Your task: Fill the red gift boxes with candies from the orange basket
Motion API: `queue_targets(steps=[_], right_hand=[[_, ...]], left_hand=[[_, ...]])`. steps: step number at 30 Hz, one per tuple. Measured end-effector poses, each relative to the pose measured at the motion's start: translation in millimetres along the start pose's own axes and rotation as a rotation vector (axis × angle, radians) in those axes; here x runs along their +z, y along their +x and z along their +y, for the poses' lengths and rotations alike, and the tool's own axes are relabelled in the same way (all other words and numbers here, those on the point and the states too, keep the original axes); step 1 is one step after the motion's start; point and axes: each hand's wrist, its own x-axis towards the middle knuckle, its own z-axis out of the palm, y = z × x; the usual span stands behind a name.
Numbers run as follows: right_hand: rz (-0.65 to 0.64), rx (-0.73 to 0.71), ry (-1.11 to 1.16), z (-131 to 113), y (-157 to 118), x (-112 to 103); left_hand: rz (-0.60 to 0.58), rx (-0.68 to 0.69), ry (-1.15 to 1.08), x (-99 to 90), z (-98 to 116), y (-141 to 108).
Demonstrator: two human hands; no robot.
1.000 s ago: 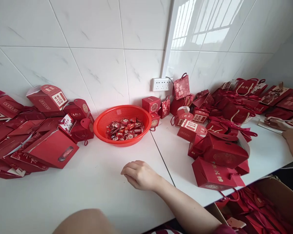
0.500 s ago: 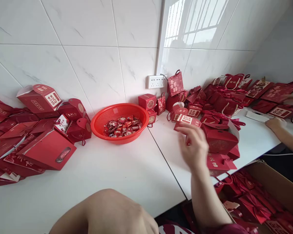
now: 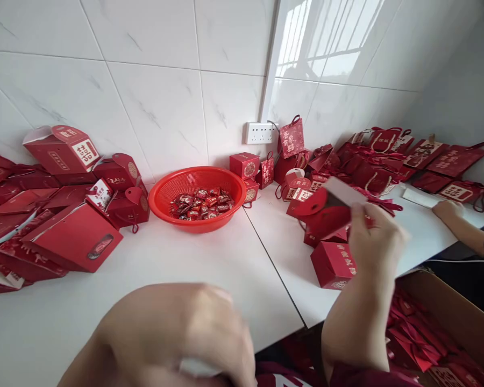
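While the right hand (image 3: 377, 228) has a box (image 3: 320, 220) pinched by its edge over the pile (image 3: 331, 264), lifting looks like the step; next probably calls for clearing the pile. Left hand's (image 3: 210, 328) blurred, can't tell its grip.

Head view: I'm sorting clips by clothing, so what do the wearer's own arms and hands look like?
Left hand and right hand wear no gloves. A dark maroon sleeve shows on the right arm, none on the blurred left arm.

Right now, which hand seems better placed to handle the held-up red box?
Probably the right hand: it grips that red box, while the left hand, blurred, sits low, apart from it.
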Motion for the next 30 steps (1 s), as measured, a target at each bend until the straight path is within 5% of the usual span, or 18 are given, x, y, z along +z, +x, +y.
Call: queue_targets(steps=[3, 6, 9, 14, 17, 21, 26, 30], right_hand=[[-0.368, -0.156, 0.300, -55, -19, 24], [-0.828, -0.325, 0.529, -98, -47, 57], [-1.044, -0.336, 0.744, -119, -82, 92], [-0.929, -0.229, 0.909, -121, -133, 117], [-0.766, -0.349, 0.971, -120, -149, 112], [-0.711, -0.467, 1.062, -122, -158, 105], [-0.487, -0.596, 0.970, -122, -157, 99], [-0.721, -0.685, 0.812, -121, -150, 89]], left_hand=[[0.300, -0.239, 0.155, 4.5, -15, -11], [0.614, -0.428, 0.406, 25.4, -55, -33], [0.792, -0.603, 0.513, 54.9, -98, -64], [0.994, -0.677, 0.314, 92.8, -126, -100], [1.149, -0.666, 0.023, 99.7, -129, -105], [1.346, -0.715, -0.279, 103.1, -136, -107], [1.510, -0.816, -0.382, 109.8, -144, -112], [1.590, -0.818, -0.550, 108.7, -140, -107]])
